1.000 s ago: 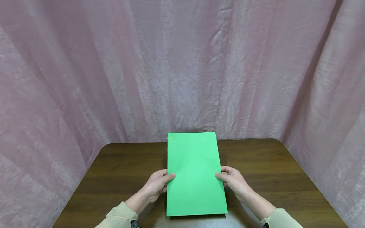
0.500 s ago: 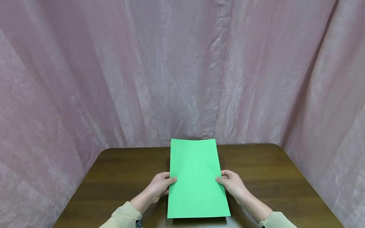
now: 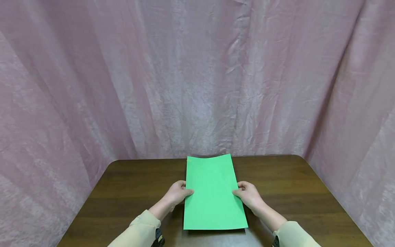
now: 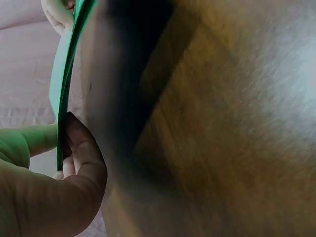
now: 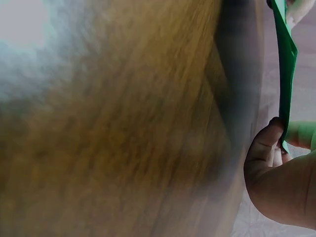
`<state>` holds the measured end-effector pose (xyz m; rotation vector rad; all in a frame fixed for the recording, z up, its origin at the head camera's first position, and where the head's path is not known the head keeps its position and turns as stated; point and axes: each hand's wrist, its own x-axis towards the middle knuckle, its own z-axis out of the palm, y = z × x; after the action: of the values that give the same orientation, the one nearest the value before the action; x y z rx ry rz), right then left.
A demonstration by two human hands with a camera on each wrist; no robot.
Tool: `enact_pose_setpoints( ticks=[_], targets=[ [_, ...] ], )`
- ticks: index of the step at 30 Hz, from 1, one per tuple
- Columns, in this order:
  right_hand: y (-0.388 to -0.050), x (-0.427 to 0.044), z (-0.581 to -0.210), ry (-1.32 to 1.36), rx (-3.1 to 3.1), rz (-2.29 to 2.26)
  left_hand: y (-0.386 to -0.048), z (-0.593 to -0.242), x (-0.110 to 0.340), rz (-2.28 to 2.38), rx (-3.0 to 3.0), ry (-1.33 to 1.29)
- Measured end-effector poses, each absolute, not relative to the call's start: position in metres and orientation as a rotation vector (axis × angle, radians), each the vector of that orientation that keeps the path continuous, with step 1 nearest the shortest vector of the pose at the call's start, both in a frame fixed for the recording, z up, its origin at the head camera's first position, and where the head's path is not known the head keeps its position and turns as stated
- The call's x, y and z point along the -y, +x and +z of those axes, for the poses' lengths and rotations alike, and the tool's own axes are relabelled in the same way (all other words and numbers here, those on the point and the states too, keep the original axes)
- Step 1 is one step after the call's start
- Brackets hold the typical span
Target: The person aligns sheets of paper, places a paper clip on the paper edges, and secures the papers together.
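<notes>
A green sheet of paper (image 3: 214, 195) is held just above the table, long side pointing away from me, its far edge dipping in the middle. A small yellow mark, perhaps a clip, sits at its far left corner. My left hand (image 3: 177, 195) pinches the left edge, thumb on top and fingers underneath. On the right edge my right hand (image 3: 250, 196) has the same kind of pinch. The left wrist view shows the paper (image 4: 63, 94) edge-on between thumb and curled fingers of the left hand (image 4: 54, 197). In the right wrist view, the right hand (image 5: 281, 187) grips the bending paper (image 5: 286, 84).
The brown wooden table (image 3: 123, 195) has rounded far corners. Pink curtains (image 3: 197, 79) hang behind it and along both sides. A bright reflection lies on the tabletop near its front. Dark watch-like bands are at both cuffs.
The paper has tipped flatter, its far edge dropping, and that edge has begun to bow. Both hands keep their hold and have shifted slightly. The head view has tilted a little.
</notes>
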<state>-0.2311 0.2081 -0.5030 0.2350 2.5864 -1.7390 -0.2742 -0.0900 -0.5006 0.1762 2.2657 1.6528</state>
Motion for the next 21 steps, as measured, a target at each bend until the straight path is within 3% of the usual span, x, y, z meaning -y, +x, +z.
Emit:
enact_pose_setpoints(
  ticks=[21],
  targets=[
    [-0.253,-0.207,-0.508,0.189,-2.749,-1.519,-0.293,-0.503,0.077,1.517,-2.438,0.146]
  ],
)
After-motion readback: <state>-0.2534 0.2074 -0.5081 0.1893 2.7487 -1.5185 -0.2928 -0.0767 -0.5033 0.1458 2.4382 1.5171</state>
